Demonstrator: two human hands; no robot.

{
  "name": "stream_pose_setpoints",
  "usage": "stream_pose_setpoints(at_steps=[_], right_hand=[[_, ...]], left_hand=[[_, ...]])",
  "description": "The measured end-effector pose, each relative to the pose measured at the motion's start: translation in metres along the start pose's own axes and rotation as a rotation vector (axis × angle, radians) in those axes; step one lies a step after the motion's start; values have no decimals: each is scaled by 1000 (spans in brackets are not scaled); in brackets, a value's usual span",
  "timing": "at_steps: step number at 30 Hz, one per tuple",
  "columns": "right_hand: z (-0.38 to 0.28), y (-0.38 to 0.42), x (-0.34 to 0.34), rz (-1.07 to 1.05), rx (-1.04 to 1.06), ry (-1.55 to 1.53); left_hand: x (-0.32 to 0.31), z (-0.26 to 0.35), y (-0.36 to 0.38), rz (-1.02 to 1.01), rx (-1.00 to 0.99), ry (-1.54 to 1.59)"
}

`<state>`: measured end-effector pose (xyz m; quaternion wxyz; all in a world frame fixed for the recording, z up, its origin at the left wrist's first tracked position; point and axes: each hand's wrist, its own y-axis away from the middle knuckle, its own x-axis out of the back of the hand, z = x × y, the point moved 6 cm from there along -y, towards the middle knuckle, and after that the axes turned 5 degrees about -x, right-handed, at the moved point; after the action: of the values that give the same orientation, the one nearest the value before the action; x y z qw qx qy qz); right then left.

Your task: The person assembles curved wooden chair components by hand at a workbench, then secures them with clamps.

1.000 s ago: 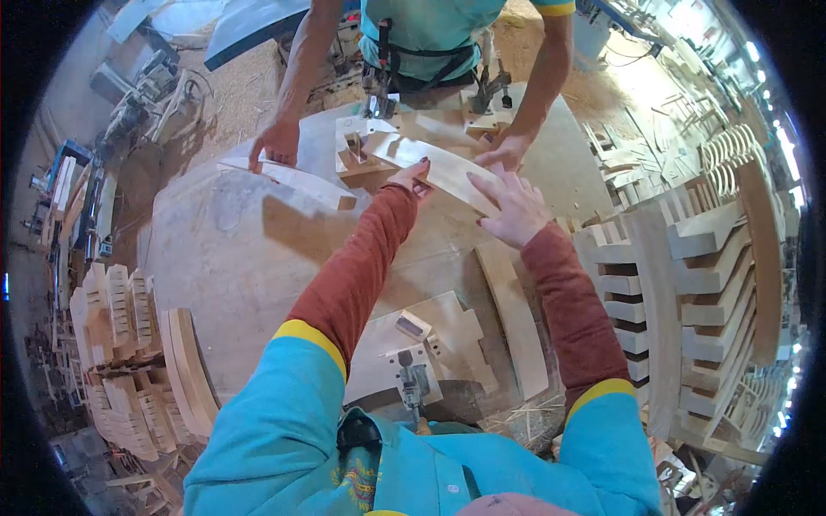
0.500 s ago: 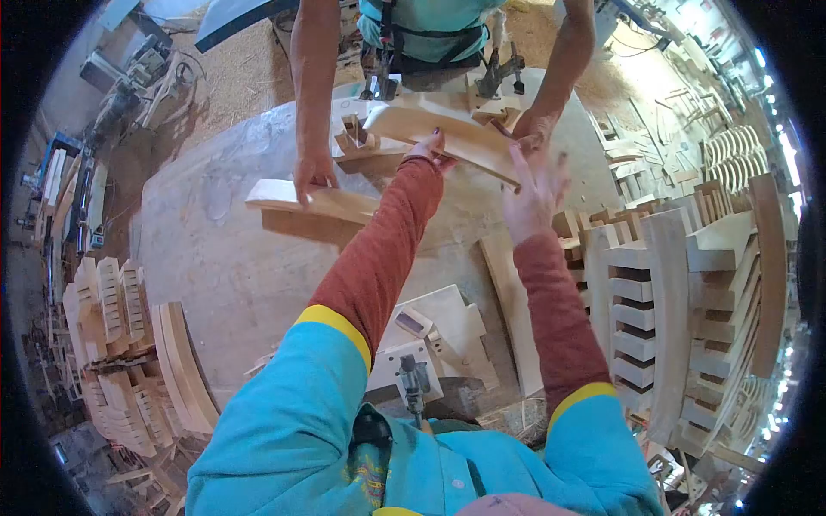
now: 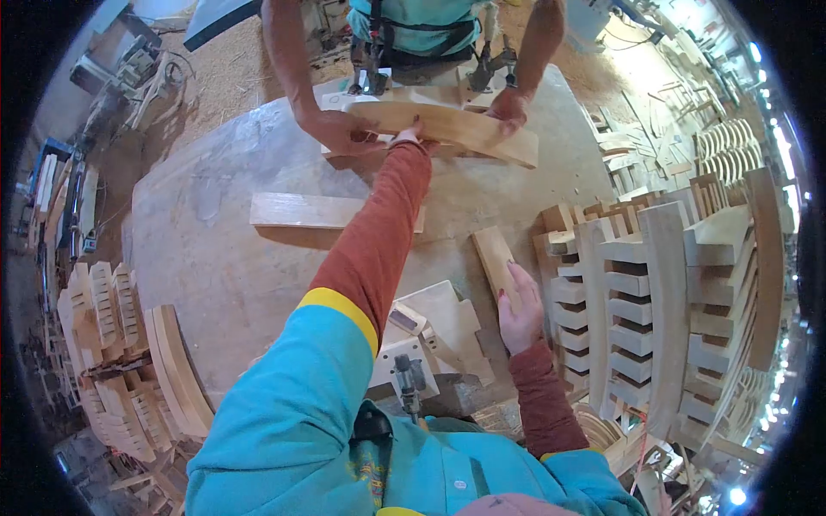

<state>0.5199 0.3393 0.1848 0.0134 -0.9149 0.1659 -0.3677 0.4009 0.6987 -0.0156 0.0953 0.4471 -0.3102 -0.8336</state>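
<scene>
At the far side of the table, my left hand [image 3: 411, 133] grips the near edge of a curved wooden piece [image 3: 465, 129], fingers closed with the thumb on top. A co-worker's two hands hold that piece too, one at each side. My right hand [image 3: 523, 314] is at a second curved wooden board [image 3: 493, 254] on the right of the table, thumb and fingers around its sides; the board's lower end is hidden by the hand. A straight-looking wooden piece [image 3: 301, 209] lies left of my left forearm, partly covered by it.
Near me sits a white jig [image 3: 430, 314] with a toggle clamp [image 3: 410, 378]. More clamps [image 3: 490, 64] stand before the co-worker. Stacked curved wooden parts [image 3: 667, 301] rise on the right, others [image 3: 176, 365] on the left. Sawdust covers the floor behind.
My right hand has left the far wooden piece and come back to the board at the right. The co-worker's hand has let go of the left piece and moved to the far one.
</scene>
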Motion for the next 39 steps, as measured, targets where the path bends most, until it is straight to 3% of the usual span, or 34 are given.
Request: stream_pose_setpoints(at_steps=[3,7,10,12,14,15,17,20,22,24,28,30,34,39], right_hand=[[12,9,2,-12,-69,-58],[25,26,6,1,-164,-123],[31,33,10,-14,-184,-102],[35,40,12,-26,-193,-90],[37,48,11,-36,-197,-95],[36,52,10,-45,-193,-86],[29,57,4,-59,-163,-73],[16,69,-10,-114,-148,-126],[-2,70,-11,-147,-110,-139],[-17,75,-11,-170,-89,-170],[-26,92,1,-204,-133,-295],[-18,106,7,-255,-181,-301],[-25,132,11,-297,-147,-253],[-40,155,10,-324,-134,-195]], left_hand=[[-12,13,13,10,2,139],[-14,37,66,-57,125,-486],[8,54,82,-427,70,-1317],[17,65,134,-1011,-127,-1971],[46,97,177,-669,-222,-2786],[69,114,191,-462,-360,-2907],[118,146,183,-231,-547,-2941],[153,171,166,-276,-669,-2816],[145,172,197,-338,-754,-2841],[136,175,240,-365,-1152,-2615],[140,210,336,-170,-1322,-2508],[156,245,380,-40,-1270,-2429],[248,337,463,218,-1098,-2259],[407,416,555,1018,-723,-2139]])
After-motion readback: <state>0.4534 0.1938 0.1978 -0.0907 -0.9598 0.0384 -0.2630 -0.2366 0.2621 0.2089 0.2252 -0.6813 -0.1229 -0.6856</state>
